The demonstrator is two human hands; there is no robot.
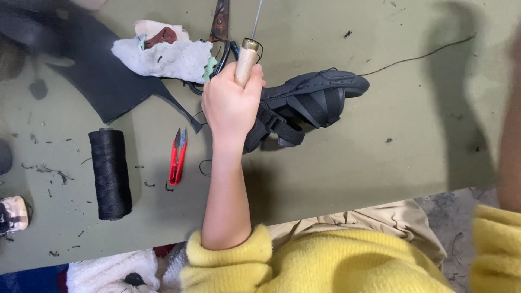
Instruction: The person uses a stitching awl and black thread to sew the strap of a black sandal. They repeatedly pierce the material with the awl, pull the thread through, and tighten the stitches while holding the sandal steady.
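Observation:
My left hand [232,106] is closed in a fist round the wooden handle of an awl [247,61], whose thin metal shaft points away from me toward the table's far edge. Right beside and partly under this hand lies a black strappy sandal [317,97] on its side. A black thread [418,56] runs from the sandal's toe toward the upper right. Of my right arm only a blurred forearm [510,135] and yellow sleeve show at the right edge; the hand itself is outside the picture.
On the olive-green table [353,168] lie a black thread spool [110,173], red thread snips [177,157], a black sheet of material [103,81], a crumpled white cloth [163,54] and rusty scissors [220,24]. Thread scraps litter the left side.

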